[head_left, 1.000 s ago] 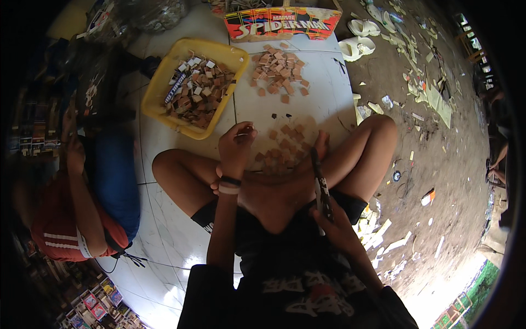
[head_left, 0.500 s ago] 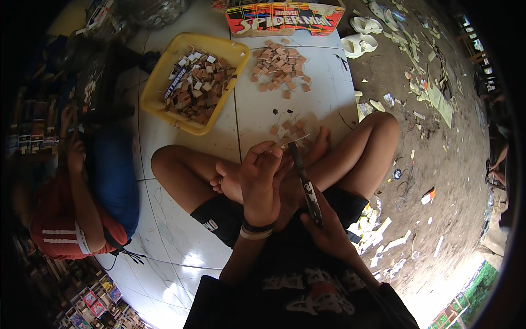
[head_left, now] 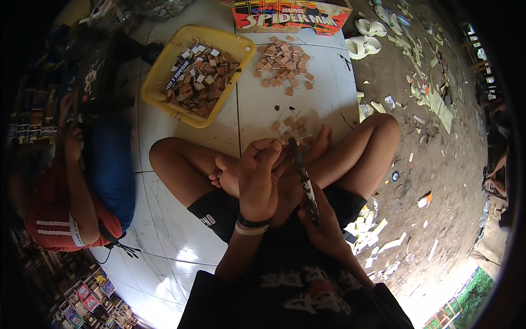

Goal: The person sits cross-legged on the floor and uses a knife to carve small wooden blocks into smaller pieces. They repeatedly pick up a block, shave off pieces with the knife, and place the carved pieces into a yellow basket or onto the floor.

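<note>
My left hand (head_left: pixel 259 176), a black band and a pale band at its wrist, is raised over my crossed legs with its fingers curled in and thumb against them. Whatever those fingers pinch is too small to make out. My right hand (head_left: pixel 324 223) is wrapped round a slim knife-like tool (head_left: pixel 308 189) with a dark end and a black-and-white patterned handle. The tool's dark end points away from me, close beside my left fingertips. Just beyond lie several small brown square pieces (head_left: pixel 296 127) with thin pale sticks, near my foot.
A yellow basin (head_left: pixel 150 90) full of brown and white squares stands at the far left. To its right lies a heap of brown squares (head_left: pixel 284 63), before a printed box (head_left: pixel 290 17). A person in red (head_left: pixel 71 219) sits at left. White clogs (head_left: pixel 362 47) and scraps lie at right.
The view has shifted slightly. A brown square at my left fingertips, visible before, no longer shows clearly. The tool stays in my right hand, its dark end still beside the left fingers.
</note>
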`<state>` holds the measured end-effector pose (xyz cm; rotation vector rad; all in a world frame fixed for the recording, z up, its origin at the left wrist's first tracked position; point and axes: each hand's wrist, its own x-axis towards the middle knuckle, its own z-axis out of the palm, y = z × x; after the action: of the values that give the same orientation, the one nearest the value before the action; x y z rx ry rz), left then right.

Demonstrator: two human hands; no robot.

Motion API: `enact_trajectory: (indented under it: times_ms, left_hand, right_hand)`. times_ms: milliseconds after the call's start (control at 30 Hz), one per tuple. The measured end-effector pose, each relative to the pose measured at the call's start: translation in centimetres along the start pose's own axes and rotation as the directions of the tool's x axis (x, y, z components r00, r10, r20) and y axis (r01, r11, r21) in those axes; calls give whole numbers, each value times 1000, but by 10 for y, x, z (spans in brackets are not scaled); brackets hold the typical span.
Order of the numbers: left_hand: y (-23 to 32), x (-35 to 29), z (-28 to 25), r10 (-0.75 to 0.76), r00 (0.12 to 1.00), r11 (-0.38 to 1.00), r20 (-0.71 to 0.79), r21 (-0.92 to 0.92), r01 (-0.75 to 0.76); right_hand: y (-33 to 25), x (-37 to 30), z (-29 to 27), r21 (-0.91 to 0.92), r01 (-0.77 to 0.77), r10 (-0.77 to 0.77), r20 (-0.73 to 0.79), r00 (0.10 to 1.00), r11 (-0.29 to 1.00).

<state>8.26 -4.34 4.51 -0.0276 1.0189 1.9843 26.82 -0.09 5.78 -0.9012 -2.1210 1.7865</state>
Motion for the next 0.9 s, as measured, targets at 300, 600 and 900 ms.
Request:
enact_trajectory:
  times_ms: [300, 600, 900]
  left_hand:
    - [-4, -3, 5, 55, 997, 998, -60, 28, -53]
    - [-18, -5, 9, 171, 947, 962, -271, 252, -102]
    - [-12, -5, 20, 211, 918, 878, -336, 477, -27]
  right_hand:
    - [-1, 2, 1, 6, -25, 25, 20, 999, 1000]
    - [23, 17, 12, -626, -87, -44, -191, 981, 775]
    - [26, 23, 7, -647, -98, -23, -175, 984, 756]
